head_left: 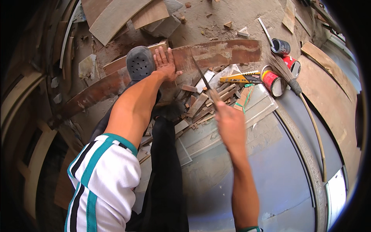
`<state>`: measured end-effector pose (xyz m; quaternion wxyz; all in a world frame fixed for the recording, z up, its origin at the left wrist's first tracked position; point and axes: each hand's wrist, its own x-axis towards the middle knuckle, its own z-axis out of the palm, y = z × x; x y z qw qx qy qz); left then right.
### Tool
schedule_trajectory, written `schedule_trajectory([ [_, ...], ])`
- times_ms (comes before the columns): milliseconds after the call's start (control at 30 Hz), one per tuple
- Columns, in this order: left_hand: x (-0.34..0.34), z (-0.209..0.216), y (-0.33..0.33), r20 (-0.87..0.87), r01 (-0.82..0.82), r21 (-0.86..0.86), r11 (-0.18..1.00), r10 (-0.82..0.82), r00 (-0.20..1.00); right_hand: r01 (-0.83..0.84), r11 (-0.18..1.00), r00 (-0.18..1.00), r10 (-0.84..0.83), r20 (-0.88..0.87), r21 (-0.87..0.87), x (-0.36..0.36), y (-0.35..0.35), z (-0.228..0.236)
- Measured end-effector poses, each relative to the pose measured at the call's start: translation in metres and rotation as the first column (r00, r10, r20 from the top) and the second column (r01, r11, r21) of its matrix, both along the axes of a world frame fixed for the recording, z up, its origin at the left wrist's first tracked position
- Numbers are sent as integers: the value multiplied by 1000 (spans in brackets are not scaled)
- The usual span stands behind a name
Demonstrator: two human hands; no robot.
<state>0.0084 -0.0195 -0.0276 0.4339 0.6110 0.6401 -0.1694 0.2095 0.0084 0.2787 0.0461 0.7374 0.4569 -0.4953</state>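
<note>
A long reddish-brown wooden board (228, 53) with worn, pale patches lies across the upper middle. My left hand (165, 66) presses flat on it, fingers spread, beside my dark clog (140, 65), which also rests on the board. In my closed right hand (230, 123) is a handsaw (203, 78), its blade seen nearly edge-on. The blade slants up and left, its far end at the board, just right of my left hand. A thin dark line crosses the board there. Motion blurs my right hand slightly, and its fingers hide most of the saw's handle.
Wood offcuts (199, 104) lie heaped below the board. To the right are a yellow-sleeved package (240, 78), a red-and-yellow can (272, 80), a dark can (281, 46) and a long-handled brush (288, 75). Grey panels (247, 174) cover the lower right; loose boards (116, 19) lie upper left.
</note>
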Motion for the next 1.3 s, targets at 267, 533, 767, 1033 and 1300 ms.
schedule_trajectory([
  [267,3,-2,2,6,-14,51,999,13,1000,138,989,990,-140,35,57,-4,-14,-114],
  [533,-2,-7,-2,-45,20,49,999,-18,999,245,932,960,-194,-202,268,-19,-56,-96],
  [767,-1,-7,-2,-52,37,92,995,-32,998,188,978,980,-181,-82,88,-14,-13,-87],
  [1033,-1,-5,-4,16,-31,82,996,30,999,240,961,971,-239,23,-134,-11,-24,20],
  [1300,8,-13,-1,-49,40,122,992,-34,998,-5,989,1000,9,-25,148,-5,15,-134],
])
